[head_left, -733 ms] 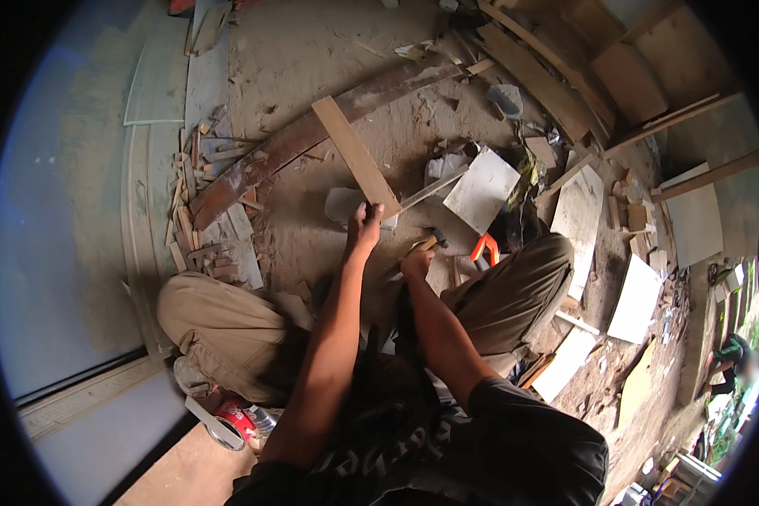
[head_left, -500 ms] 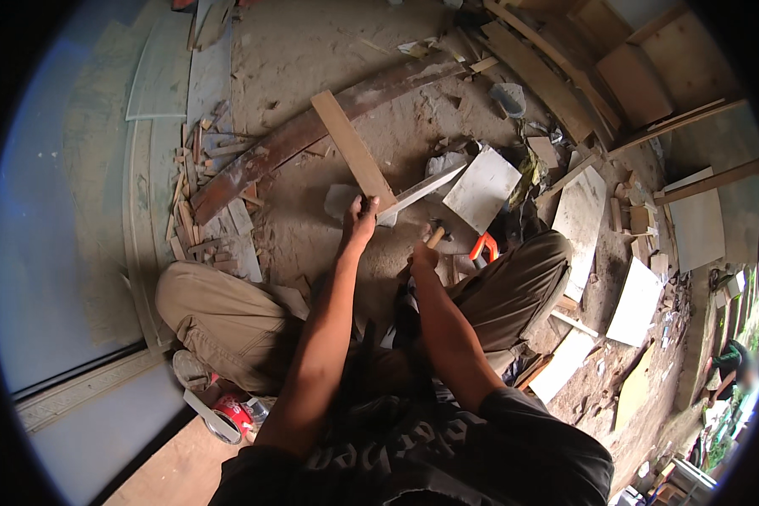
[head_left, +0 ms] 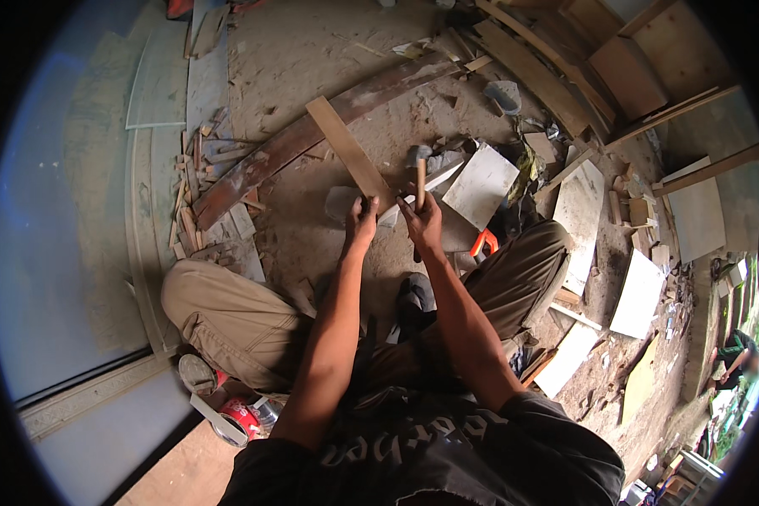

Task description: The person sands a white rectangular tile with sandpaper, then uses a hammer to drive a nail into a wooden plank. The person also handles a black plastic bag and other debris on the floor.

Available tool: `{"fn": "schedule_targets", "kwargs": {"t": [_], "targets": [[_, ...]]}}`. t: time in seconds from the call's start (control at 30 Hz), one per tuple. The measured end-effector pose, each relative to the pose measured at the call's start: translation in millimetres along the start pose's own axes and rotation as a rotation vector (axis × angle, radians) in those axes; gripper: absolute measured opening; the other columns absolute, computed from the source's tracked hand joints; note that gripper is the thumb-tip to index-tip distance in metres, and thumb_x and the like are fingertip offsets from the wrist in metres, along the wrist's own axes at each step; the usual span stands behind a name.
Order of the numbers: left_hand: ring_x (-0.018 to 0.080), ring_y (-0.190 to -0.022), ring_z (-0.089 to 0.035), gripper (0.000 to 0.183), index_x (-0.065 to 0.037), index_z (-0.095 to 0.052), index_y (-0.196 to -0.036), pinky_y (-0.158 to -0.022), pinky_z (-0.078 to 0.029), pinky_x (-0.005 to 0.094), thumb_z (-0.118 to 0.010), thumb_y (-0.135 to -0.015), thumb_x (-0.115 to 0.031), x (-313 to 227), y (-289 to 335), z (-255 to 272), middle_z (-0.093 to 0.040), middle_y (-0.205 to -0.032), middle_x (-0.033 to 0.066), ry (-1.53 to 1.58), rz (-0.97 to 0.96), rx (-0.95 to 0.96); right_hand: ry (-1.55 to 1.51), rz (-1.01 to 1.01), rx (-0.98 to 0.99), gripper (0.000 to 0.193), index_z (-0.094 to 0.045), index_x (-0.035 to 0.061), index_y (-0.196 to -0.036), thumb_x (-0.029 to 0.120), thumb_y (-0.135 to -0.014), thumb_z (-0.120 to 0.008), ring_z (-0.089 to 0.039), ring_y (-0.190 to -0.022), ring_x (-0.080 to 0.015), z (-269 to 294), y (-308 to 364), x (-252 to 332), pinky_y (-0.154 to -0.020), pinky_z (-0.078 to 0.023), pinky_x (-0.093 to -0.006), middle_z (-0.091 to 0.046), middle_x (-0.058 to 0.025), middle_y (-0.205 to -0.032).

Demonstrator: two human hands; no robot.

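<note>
A brown wooden board [head_left: 346, 148] slants from the middle of the ground toward me. My left hand [head_left: 362, 221] grips its near end, fingers closed round it. A white strip [head_left: 444, 175] meets the board there and runs off to the right. Closed round a hammer [head_left: 421, 179], my right hand [head_left: 424, 223] is close beside the left, near the joint. The hammer's wooden handle points up out of the fist. Its head is hard to make out; something dark shows below the hand. A pale block [head_left: 339, 202] lies under the board's near end.
A long reddish-brown plank [head_left: 270, 156] crosses behind the board. A white panel [head_left: 481, 187] and an orange-handled tool [head_left: 484, 243] lie to the right. Wood scraps [head_left: 219, 152] litter the left side. By my left knee are red cans [head_left: 240, 419]. A person [head_left: 740, 363] is far right.
My right hand has risen and moved left to the board's end, and the hammer's handle has swung upright. The left hand has kept its hold on the board.
</note>
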State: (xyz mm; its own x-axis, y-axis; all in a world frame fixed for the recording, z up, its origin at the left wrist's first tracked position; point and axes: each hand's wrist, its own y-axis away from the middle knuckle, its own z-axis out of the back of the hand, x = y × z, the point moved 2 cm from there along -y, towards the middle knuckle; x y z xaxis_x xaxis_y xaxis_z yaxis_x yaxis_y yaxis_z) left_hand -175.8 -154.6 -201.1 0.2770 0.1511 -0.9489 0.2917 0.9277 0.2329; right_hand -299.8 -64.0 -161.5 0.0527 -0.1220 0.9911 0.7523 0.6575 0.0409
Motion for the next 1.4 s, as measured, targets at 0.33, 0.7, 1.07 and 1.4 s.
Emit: {"fn": "schedule_targets", "kwargs": {"t": [0.33, 0.7, 1.07, 1.4], "targets": [[0.0278, -0.095, -0.059, 0.050, 0.002, -0.058, -0.114, -0.085, -0.045, 0.0369, -0.056, -0.096, -0.045, -15, 8, -3, -0.064, -0.104, 0.0172, 0.127, -0.054, 0.045, 0.318, 0.190, 0.233, 0.032, -0.063, -0.0034, -0.105, 0.021, -0.087, -0.073, -0.052, -0.069, -0.0126, 10, -25, 5, -0.063, -0.045, -0.0310, -0.060, -0.0102, -0.076], [0.0210, -0.082, -0.054, 0.045, 0.002, -0.057, -0.109, -0.075, -0.045, 0.0341, -0.058, -0.096, -0.041, -9, 1, -7, -0.061, -0.091, 0.0131, 0.242, -0.114, 0.140, 0.352, 0.363, 0.308, 0.038, -0.062, -0.0048, -0.108, 0.024, -0.086, -0.073, -0.064, -0.095, -0.0365, 11, -25, 10, -0.080, -0.050, -0.0384, -0.063, -0.0202, -0.103], [0.0168, -0.073, -0.046, 0.047, 0.002, -0.055, -0.098, -0.066, -0.040, 0.0331, -0.059, -0.095, -0.044, 3, -2, -3, -0.051, -0.077, 0.0070, 0.184, -0.155, 0.110, 0.230, 0.395, 0.322, 0.027, -0.062, -0.0050, -0.099, 0.017, -0.087, -0.071, -0.053, -0.076, -0.0238, 9, -19, 4, -0.069, -0.044, -0.0344, -0.058, -0.0146, -0.089], [0.0166, -0.074, -0.046, 0.046, 0.002, -0.056, -0.099, -0.066, -0.040, 0.0334, -0.059, -0.095, -0.043, -5, 2, -4, -0.052, -0.078, 0.0074, 0.196, -0.122, 0.074, 0.240, 0.330, 0.306, 0.027, -0.063, -0.0051, -0.100, 0.018, -0.087, -0.071, -0.058, -0.085, -0.0234, 8, -18, 2, -0.076, -0.046, -0.0331, -0.061, -0.0144, -0.098]]}}
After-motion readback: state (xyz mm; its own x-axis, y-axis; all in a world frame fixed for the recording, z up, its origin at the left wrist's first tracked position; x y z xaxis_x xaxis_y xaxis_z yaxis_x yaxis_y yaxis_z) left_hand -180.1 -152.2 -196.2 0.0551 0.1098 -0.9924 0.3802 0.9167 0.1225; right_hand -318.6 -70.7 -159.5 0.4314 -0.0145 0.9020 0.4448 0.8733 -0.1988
